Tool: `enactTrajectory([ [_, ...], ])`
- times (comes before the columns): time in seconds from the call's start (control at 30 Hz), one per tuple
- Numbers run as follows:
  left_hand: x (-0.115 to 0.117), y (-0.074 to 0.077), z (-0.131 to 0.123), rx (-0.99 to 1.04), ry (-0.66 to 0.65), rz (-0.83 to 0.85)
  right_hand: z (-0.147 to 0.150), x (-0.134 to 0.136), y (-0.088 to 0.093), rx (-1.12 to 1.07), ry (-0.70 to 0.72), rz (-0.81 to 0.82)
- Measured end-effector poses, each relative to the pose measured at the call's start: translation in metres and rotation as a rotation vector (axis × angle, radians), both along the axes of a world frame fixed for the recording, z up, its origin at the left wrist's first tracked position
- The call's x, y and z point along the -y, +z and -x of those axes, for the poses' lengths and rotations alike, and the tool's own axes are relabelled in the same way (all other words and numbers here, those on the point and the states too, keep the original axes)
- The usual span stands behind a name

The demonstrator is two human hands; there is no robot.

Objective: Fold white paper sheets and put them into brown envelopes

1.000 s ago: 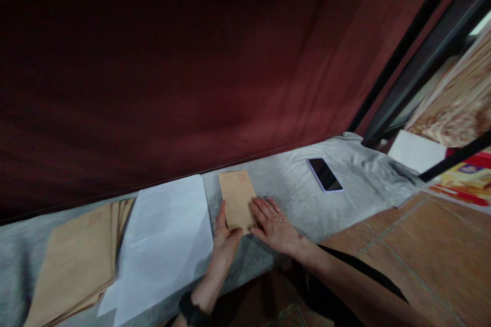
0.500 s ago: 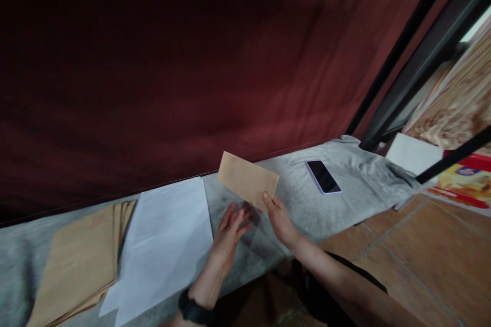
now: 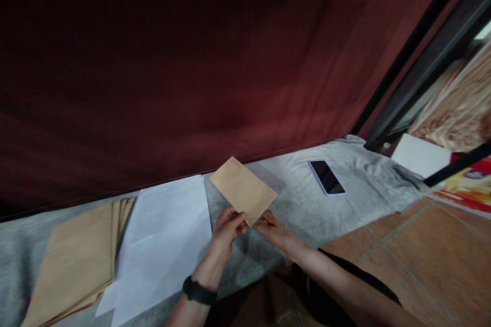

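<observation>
A small brown paper envelope (image 3: 243,189) with faint red print at its corners is held tilted above the grey cloth. At its lower left edge my left hand (image 3: 226,230), with a black band on the wrist, is closed, the thumb lying on top of the paper. My right hand (image 3: 274,229) is at the envelope's lower right edge, its fingers curled against the paper and partly hidden by it. White paper sheets (image 3: 164,245) lie just left of my left hand. Further left is a stack of larger brown envelopes (image 3: 76,255), fanned out along its right side.
A phone (image 3: 327,178) with a pale purple edge lies on the grey cloth (image 3: 368,173) to the right. Behind the cloth rises a dark red fabric wall (image 3: 230,61). Dark metal bars (image 3: 414,51), a colourful box (image 3: 470,179) and a tiled floor (image 3: 433,250) are at the right.
The envelope has turned, and red print now shows on its face. My left hand has gone from open beside it to gripping its lower edge. My right hand has shifted lower along it.
</observation>
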State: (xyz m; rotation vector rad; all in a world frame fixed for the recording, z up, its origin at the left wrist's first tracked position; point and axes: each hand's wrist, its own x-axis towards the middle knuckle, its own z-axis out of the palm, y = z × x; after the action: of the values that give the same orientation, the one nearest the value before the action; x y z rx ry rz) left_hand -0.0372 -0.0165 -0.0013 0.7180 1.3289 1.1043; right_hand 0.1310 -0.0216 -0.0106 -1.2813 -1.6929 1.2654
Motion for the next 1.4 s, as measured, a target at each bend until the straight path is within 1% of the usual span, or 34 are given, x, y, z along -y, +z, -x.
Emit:
enactTrajectory([
  [0.07,-0.005,0.001,0.010,-0.067,-0.049,-0.018,-0.013,-0.002,-0.001,-0.060,0.091,0.229],
  [0.1,-0.006,0.000,0.014,-0.111,-0.066,-0.030,-0.020,-0.004,0.000,-0.092,0.142,0.312],
  [0.13,-0.008,0.000,0.018,-0.154,-0.073,-0.039,-0.026,-0.007,0.001,-0.111,0.174,0.338],
  [0.17,-0.008,-0.002,0.021,-0.191,-0.078,-0.045,-0.032,-0.009,0.003,-0.121,0.180,0.315],
  [0.23,-0.008,-0.005,0.024,-0.236,-0.104,-0.040,-0.039,-0.013,0.007,-0.101,0.122,0.160],
  [0.3,-0.007,-0.010,0.023,-0.260,-0.139,-0.026,-0.039,-0.014,0.009,0.000,0.074,-0.072],
  [0.33,-0.007,-0.012,0.023,-0.270,-0.151,-0.021,-0.038,-0.013,0.008,0.080,0.077,-0.189],
  [0.4,-0.007,-0.014,0.021,-0.292,-0.175,-0.010,-0.033,-0.008,0.000,0.272,0.148,-0.385],
  [0.47,-0.007,-0.015,0.020,-0.325,-0.203,-0.005,-0.028,-0.001,-0.011,0.466,0.252,-0.515],
  [0.53,-0.007,-0.014,0.022,-0.384,-0.237,0.005,-0.025,0.004,-0.021,0.599,0.339,-0.592],
  [0.6,-0.006,-0.011,0.025,-0.512,-0.268,0.010,-0.025,0.006,-0.027,0.664,0.393,-0.638],
  [0.63,-0.005,-0.010,0.027,-0.619,-0.277,0.005,-0.025,0.007,-0.029,0.681,0.407,-0.650],
  [0.7,-0.003,-0.007,0.030,-0.897,-0.262,-0.031,-0.026,0.006,-0.029,0.695,0.418,-0.660],
  [0.77,-0.001,-0.007,0.030,-1.127,-0.224,-0.143,-0.027,0.005,-0.028,0.694,0.419,-0.662],
  [0.8,-0.001,-0.008,0.030,-1.184,-0.215,-0.227,-0.027,0.004,-0.028,0.691,0.417,-0.665],
  [0.9,-0.007,-0.014,0.021,-1.199,-0.263,-0.503,-0.028,0.005,-0.030,0.683,0.421,-0.679],
  [0.93,-0.011,-0.017,0.017,-1.210,-0.298,-0.567,-0.027,0.005,-0.031,0.683,0.422,-0.681],
  [1.0,-0.026,-0.021,0.007,-1.274,-0.383,-0.645,-0.027,0.005,-0.033,0.683,0.416,-0.680],
  [1.07,-0.049,-0.024,-0.002,-1.358,-0.479,-0.687,-0.027,0.005,-0.034,0.678,0.412,-0.678],
  [1.13,-0.078,-0.025,-0.009,-1.433,-0.554,-0.700,-0.027,0.005,-0.033,0.666,0.422,-0.675],
  [1.2,-0.106,-0.027,-0.012,-1.506,-0.612,-0.677,-0.027,0.005,-0.030,0.656,0.441,-0.666],
  [1.27,-0.127,-0.031,-0.012,-1.534,-0.672,-0.670,-0.028,0.004,-0.026,0.646,0.453,-0.645],
  [1.33,-0.137,-0.036,-0.010,-1.539,-0.697,-0.671,-0.030,0.000,-0.022,0.619,0.467,-0.614],
  [1.4,-0.135,-0.040,-0.008,-1.538,-0.720,-0.684,-0.033,-0.008,-0.020,0.550,0.486,-0.566],
])
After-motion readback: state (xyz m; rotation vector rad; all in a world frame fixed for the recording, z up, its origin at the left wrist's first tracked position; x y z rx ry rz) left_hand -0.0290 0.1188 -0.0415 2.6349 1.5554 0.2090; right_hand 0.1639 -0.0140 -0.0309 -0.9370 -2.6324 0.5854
